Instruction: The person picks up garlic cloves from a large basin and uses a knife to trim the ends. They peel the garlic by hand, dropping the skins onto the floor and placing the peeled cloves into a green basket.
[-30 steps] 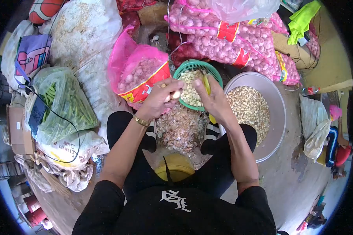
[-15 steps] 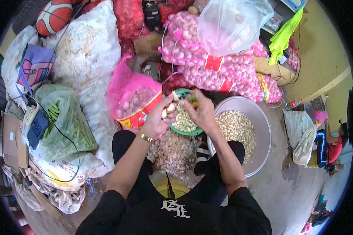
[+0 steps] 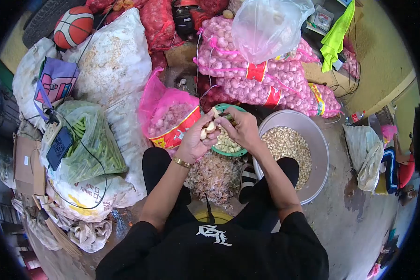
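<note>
At least 2 garlic cloves (image 3: 211, 126) in left hand (image 3: 194, 140), fingers curled round them; long axes unclear. Right hand (image 3: 244, 130) just right of them, fingers grasping dark object (image 3: 229, 117), mostly hidden. Green basket (image 3: 231, 153) beneath fingers; basin (image 3: 317, 142) farther right.

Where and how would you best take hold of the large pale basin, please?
Probably hold the basin by its rim, coming from the right: the rounded edge is exposed there beside the floor, whereas the person's right knee crowds its near left side.
</note>
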`<state>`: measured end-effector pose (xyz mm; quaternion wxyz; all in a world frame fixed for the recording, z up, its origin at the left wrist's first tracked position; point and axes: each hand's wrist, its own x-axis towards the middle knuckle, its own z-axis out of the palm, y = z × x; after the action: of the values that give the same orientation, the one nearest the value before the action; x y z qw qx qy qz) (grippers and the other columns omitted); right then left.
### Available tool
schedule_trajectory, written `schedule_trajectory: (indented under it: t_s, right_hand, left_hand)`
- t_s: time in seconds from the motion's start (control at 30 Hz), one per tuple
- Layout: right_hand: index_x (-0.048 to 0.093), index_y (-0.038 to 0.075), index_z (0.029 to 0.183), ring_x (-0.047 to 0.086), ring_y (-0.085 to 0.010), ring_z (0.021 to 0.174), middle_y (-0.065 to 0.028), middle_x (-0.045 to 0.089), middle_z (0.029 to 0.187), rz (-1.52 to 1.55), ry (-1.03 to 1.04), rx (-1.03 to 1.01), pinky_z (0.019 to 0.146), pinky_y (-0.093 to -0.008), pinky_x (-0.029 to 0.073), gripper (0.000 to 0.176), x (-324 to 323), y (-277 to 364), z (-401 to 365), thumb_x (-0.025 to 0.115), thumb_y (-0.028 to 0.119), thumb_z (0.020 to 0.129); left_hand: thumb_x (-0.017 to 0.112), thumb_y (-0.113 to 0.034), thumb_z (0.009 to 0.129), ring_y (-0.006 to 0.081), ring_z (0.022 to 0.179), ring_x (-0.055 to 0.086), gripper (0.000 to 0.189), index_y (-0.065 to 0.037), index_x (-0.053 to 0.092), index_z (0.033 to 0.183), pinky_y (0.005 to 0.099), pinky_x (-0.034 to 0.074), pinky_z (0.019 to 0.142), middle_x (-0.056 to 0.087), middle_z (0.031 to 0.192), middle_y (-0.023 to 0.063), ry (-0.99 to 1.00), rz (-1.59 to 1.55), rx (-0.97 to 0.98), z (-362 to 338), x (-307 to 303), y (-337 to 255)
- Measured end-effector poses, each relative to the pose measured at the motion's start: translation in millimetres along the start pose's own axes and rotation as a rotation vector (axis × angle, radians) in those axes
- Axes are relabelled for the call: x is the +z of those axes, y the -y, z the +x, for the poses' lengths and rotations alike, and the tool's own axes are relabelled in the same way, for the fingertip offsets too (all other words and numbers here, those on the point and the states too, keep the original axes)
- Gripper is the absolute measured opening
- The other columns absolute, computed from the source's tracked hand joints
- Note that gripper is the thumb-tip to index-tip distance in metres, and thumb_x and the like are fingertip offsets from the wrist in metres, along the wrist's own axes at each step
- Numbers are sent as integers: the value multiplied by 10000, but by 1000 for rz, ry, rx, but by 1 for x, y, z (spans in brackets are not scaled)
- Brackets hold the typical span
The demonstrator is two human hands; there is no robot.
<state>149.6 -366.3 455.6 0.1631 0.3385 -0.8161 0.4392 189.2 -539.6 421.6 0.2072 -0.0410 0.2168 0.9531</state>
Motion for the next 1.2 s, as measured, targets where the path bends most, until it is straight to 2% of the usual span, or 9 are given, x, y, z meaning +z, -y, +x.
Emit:
schedule_trajectory:
  t_s: [0.1, 0.2, 0.43, 0.53, 0.7, 0.83, 0.9, 1.03, 1.2]
  right_hand:
    - [625, 61, 869, 569, -312, 513, -139, 550, 571, 0, -38, -48, 479, -387, 417, 322, -12, 13, -3, 737, 361, 835]
    - [613, 65, 860, 584, -304, 525, -133, 554, 575, -97, 22, -60, 483, -387, 427, 334, -25, 30, -8, 734, 375, 834]
    - [599, 69, 852, 584, -325, 522, -121, 558, 563, -137, -14, -193, 478, -399, 431, 311, -46, 59, -12, 708, 361, 857]
    - [607, 67, 862, 585, -334, 529, -129, 555, 561, -164, 23, -203, 482, -408, 429, 309, -56, 68, -13, 695, 363, 868]
    - [617, 46, 874, 563, -353, 526, -159, 543, 573, -160, 101, -211, 485, -413, 414, 311, -65, 80, -12, 682, 350, 885]
    - [604, 44, 856, 556, -375, 530, -163, 520, 543, -184, 170, -225, 487, -439, 407, 329, -69, 81, -11, 645, 366, 909]
    - [601, 41, 850, 555, -379, 531, -164, 520, 542, -170, 173, -225, 489, -440, 410, 327, -66, 80, -13, 643, 360, 911]
    - [586, 38, 826, 553, -381, 523, -165, 514, 537, -157, 125, -239, 490, -443, 419, 331, -63, 80, -16, 648, 353, 908]
    - [560, 43, 793, 558, -376, 514, -162, 517, 535, -173, 18, -186, 475, -440, 423, 335, -55, 73, -24, 667, 344, 894]
  left_hand:
    - [595, -345, 965, 71, 575, 455, 247, -133, 541, 850, 180, 256, 386, 480, 667, -31, 6, 67, 11, -20, 25, 8]
    - [560, -299, 979, 84, 628, 454, 232, -89, 577, 883, 181, 314, 398, 529, 746, -8, 134, -17, -14, -29, 25, 13]
    - [550, -295, 986, 82, 620, 454, 228, -94, 576, 882, 177, 307, 381, 530, 750, -1, 190, 3, 12, -54, 56, 20]
    - [600, -330, 962, 60, 575, 440, 210, -139, 556, 885, 179, 269, 390, 506, 678, -26, 130, 83, 49, -60, 69, 21]
    - [555, -247, 985, 62, 570, 436, 156, -111, 548, 1062, 172, 300, 386, 533, 789, -13, 151, 228, 121, -71, 79, 17]
    - [561, -233, 973, 61, 556, 437, 144, -115, 538, 1052, 185, 299, 387, 536, 791, -12, 44, 208, 141, -75, 73, 17]
    - [570, -212, 952, 58, 549, 438, 145, -120, 537, 1059, 194, 301, 392, 537, 785, -11, 181, 252, 172, -74, 68, 17]
    - [599, -194, 928, 60, 562, 470, 136, -121, 573, 1039, 180, 308, 429, 566, 792, -7, 180, 251, 197, -76, 70, 19]
    - [595, -190, 921, 58, 552, 475, 125, -128, 567, 1026, 189, 315, 425, 564, 781, -13, 11, 181, 306, -71, 83, 38]
